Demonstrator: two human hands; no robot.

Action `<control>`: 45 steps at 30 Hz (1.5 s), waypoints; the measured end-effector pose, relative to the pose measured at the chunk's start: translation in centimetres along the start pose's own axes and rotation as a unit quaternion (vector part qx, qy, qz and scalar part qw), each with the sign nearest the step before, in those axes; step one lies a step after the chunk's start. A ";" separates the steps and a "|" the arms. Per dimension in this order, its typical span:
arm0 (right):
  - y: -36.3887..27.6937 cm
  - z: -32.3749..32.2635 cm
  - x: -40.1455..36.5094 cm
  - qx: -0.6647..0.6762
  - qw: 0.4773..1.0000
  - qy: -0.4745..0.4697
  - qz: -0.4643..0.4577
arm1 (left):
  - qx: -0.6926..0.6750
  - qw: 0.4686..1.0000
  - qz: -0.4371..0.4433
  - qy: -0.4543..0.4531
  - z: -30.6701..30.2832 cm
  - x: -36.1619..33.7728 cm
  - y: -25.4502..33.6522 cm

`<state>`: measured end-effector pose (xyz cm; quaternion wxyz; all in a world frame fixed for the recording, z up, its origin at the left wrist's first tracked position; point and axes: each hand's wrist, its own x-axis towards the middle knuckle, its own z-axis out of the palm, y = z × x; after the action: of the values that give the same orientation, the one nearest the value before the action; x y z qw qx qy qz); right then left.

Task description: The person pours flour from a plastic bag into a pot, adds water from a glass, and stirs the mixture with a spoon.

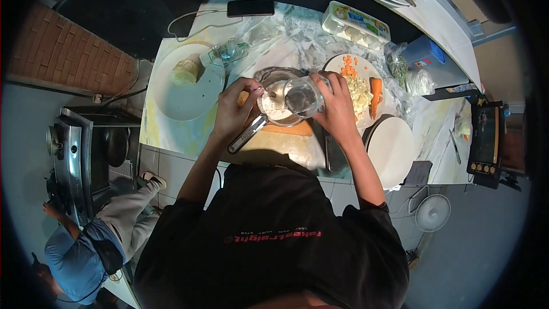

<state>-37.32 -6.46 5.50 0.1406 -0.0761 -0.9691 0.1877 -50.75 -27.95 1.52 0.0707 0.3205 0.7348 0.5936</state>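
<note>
A metal pan point(284, 119) with white powder point(277, 109) in it stands at the counter's middle, its black handle point(247, 135) pointing toward the body. My right hand point(334, 103) is wrapped round a clear cup point(303, 97), tilted over the pan. At the pan's left rim, my left hand point(237, 104) has its thumb and fingers pinched together; what they hold, if anything, I cannot make out. Right of the cup, a plate point(333, 64) bears diced carrot point(348, 67), chopped pale pieces point(359, 92) and a carrot point(376, 97).
On the left lies a large plate point(171, 103) with a pale vegetable piece point(186, 72). Behind are a phone point(250, 7) and an egg carton point(355, 25). A white round board point(390, 151) is at the right front. Another person point(86, 254) stands at lower left by a stove.
</note>
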 end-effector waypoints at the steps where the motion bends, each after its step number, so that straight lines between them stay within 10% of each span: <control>1: 0.0 0.2 -0.1 -0.002 1.000 -0.002 -0.005 | 0.000 1.000 0.000 -0.001 0.0 0.0 -0.1; 45: 4.2 0.8 2.9 -0.070 0.995 0.042 0.057 | 0.031 0.996 0.019 0.083 0.4 0.1 -0.2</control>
<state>-39.88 -2.32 3.91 0.1644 -0.1485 -0.9672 0.1242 -50.72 -27.53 1.26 -0.0116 0.2860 0.7499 0.5964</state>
